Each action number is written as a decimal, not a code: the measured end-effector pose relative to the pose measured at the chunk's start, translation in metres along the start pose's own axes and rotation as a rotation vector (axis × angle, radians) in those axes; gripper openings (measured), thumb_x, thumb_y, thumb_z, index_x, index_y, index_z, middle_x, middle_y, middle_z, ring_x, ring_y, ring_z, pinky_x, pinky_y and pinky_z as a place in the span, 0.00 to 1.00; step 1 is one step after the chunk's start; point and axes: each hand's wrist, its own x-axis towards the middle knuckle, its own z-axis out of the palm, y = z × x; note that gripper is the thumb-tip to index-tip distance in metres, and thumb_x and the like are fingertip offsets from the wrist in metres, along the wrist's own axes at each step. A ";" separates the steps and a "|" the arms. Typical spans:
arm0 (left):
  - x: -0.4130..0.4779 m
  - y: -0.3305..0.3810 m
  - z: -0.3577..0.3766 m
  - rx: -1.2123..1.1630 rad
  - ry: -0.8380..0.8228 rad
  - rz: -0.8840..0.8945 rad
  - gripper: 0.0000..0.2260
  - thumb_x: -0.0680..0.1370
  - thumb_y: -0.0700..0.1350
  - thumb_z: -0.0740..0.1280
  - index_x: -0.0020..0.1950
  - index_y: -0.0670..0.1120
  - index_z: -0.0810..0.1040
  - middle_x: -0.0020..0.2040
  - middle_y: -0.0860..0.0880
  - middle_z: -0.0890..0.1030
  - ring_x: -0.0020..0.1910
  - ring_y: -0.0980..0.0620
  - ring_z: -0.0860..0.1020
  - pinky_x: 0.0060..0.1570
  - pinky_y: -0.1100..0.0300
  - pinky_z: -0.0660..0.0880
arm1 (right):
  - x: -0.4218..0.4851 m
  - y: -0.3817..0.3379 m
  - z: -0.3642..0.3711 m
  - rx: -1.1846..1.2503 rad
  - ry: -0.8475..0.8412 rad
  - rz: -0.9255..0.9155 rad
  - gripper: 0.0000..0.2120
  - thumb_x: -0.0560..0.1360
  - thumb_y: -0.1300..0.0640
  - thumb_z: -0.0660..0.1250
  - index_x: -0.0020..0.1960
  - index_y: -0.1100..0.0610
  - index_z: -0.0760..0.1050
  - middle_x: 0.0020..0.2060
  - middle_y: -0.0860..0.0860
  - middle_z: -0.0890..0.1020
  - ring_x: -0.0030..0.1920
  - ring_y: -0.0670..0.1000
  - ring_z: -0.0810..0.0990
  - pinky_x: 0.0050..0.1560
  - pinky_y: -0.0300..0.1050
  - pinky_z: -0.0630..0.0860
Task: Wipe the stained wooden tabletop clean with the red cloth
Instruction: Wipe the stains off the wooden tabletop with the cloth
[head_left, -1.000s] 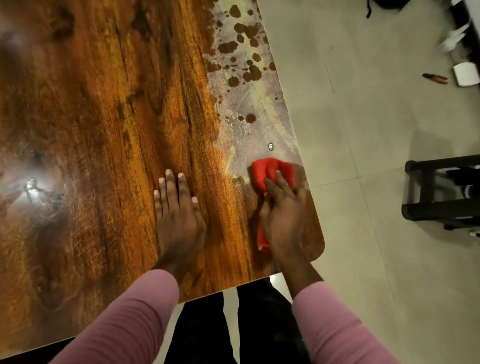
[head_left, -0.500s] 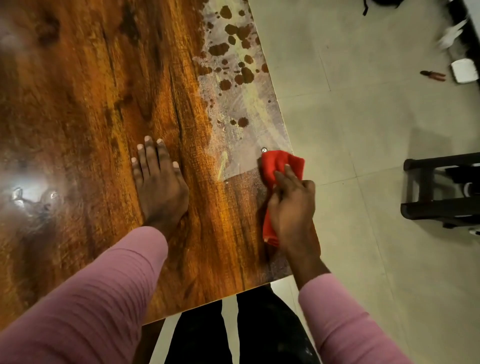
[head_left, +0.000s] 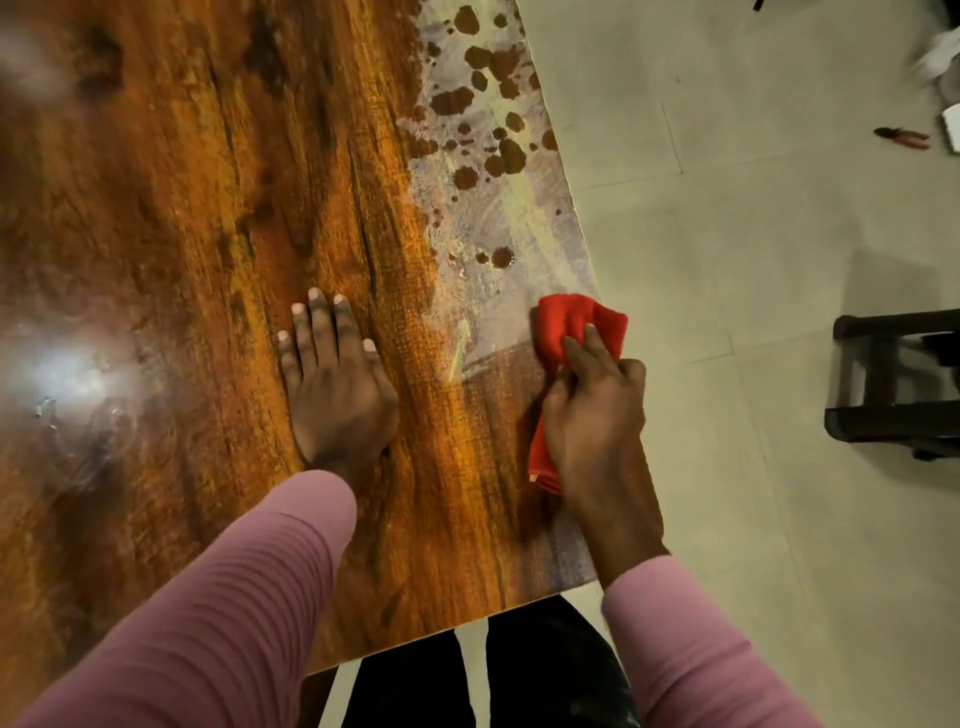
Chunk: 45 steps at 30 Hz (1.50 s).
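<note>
The wooden tabletop (head_left: 182, 234) fills the left of the view. A pale smeared stain (head_left: 498, 208) with several dark brown spots runs along its right edge. My right hand (head_left: 592, 421) presses the red cloth (head_left: 576, 325) onto the table at that right edge, just below the stain; part of the cloth sticks out past my fingertips and part shows under my palm. My left hand (head_left: 335, 379) lies flat on the wood, fingers spread, to the left of the cloth, holding nothing.
A pale tiled floor (head_left: 753, 260) lies right of the table. A black low frame (head_left: 898, 384) stands on it at the right. A small red tool (head_left: 901, 137) and white items lie at the top right. My dark-trousered legs (head_left: 519, 675) show below the table's near edge.
My right hand has slid the red cloth rightward and slightly up to the table's right edge. My left hand has shifted left and further up the wood.
</note>
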 end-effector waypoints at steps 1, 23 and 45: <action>0.000 -0.001 0.001 0.000 0.002 0.000 0.24 0.84 0.47 0.48 0.79 0.41 0.54 0.80 0.41 0.53 0.79 0.43 0.50 0.77 0.48 0.43 | -0.010 -0.012 0.005 0.013 -0.026 -0.062 0.20 0.72 0.59 0.65 0.64 0.50 0.77 0.66 0.45 0.74 0.53 0.52 0.70 0.47 0.45 0.72; 0.003 0.002 -0.006 -0.003 -0.050 -0.019 0.25 0.83 0.48 0.49 0.79 0.41 0.55 0.80 0.40 0.55 0.79 0.42 0.51 0.77 0.46 0.45 | -0.003 -0.056 0.024 -0.045 -0.227 -0.463 0.19 0.69 0.59 0.69 0.61 0.51 0.79 0.64 0.46 0.77 0.52 0.55 0.74 0.42 0.45 0.77; 0.004 0.004 -0.010 0.017 -0.105 -0.035 0.26 0.82 0.49 0.47 0.80 0.41 0.53 0.80 0.41 0.53 0.79 0.43 0.49 0.77 0.47 0.45 | 0.047 0.022 -0.011 -0.029 -0.066 -0.216 0.19 0.72 0.62 0.67 0.61 0.50 0.78 0.64 0.44 0.76 0.47 0.53 0.71 0.37 0.45 0.73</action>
